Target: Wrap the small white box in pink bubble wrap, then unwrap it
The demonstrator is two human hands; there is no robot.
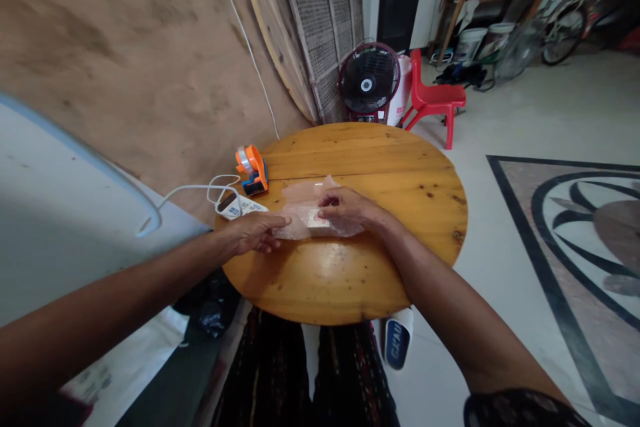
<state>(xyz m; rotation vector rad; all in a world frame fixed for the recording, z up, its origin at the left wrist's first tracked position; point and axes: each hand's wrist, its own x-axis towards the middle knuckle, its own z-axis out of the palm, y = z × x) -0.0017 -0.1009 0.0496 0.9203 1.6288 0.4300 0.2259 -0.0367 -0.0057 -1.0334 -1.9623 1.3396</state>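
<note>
A sheet of clear, pinkish bubble wrap (pixel 299 195) lies on the round wooden table, with a small white box (pixel 317 218) on it. My left hand (pixel 260 230) pinches the wrap's left edge between thumb and fingers. Over the right part of the wrap, my right hand (pixel 343 205) has its bent fingers at the top right of the box, thumb and fingertips close together on it. The fingers partly cover the box.
An orange and blue tape dispenser (pixel 254 170) stands at the table's (pixel 320 287) left edge, beside a white power strip (pixel 243 205) with a cable. Beyond the table are a black fan (pixel 369 80) and a red chair (pixel 435 97). A slipper (pixel 397 341) lies on the floor.
</note>
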